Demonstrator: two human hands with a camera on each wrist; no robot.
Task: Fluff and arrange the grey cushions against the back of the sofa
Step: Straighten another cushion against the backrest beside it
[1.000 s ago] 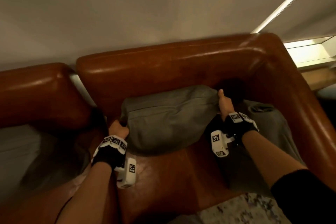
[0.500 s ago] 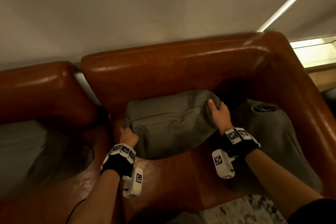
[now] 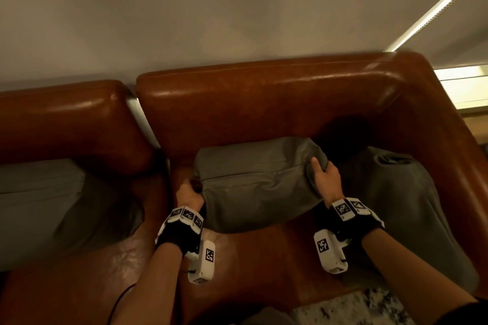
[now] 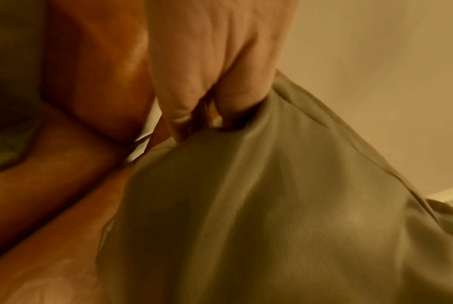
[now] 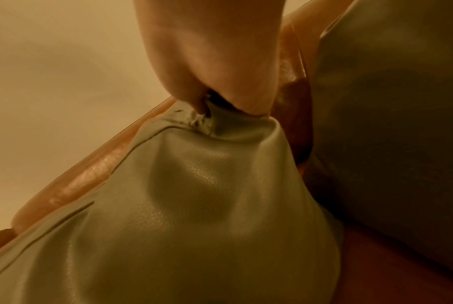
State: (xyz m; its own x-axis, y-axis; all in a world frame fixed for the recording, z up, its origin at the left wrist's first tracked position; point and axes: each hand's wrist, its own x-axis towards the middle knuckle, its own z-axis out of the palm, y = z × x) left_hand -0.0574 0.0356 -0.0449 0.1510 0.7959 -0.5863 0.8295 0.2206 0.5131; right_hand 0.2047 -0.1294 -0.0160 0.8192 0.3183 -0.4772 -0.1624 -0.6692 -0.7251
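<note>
A grey cushion (image 3: 253, 182) lies across the brown leather sofa seat (image 3: 266, 253), close in front of the sofa back (image 3: 264, 103). My left hand (image 3: 188, 194) grips its left corner, fingers curled into the fabric (image 4: 220, 111). My right hand (image 3: 323, 177) pinches its right corner, bunching the cover (image 5: 220, 121). The cushion (image 4: 272, 205) hangs between both hands; its skin looks like soft leather (image 5: 194, 195). A second grey cushion (image 3: 401, 206) leans against the right armrest.
The sofa's right armrest (image 3: 449, 145) curves round behind the second cushion. A separate sofa section (image 3: 66, 124) stands to the left with another grey cushion (image 3: 45, 208) on it. A patterned rug (image 3: 351, 309) shows below the seat edge. A plain wall (image 3: 211, 8) rises behind.
Both hands have drawn the cushion a little toward me and away from the sofa back. The right hand has shifted from the top corner down onto the cushion's right end.
</note>
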